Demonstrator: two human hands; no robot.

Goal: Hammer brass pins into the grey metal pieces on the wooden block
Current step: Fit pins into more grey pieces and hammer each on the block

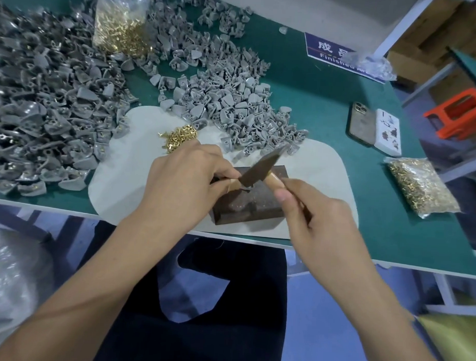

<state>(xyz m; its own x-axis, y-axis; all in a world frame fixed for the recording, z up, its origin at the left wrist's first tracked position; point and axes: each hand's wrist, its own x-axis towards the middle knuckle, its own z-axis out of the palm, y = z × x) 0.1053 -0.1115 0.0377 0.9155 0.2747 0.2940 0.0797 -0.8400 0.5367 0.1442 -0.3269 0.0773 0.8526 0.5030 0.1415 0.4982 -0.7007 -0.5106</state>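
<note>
1. My right hand grips the hammer by its wooden handle, head blurred just over the wooden block.
2. My left hand pinches something at the block's far-left edge; the grey piece and pin are hidden, so I cannot tell which.
3. The loose brass pins look tiny, light and slippery: best pinched low on the shank.
4. The grey metal pieces seem stiff; I would hold one by its flat wing.
</note>
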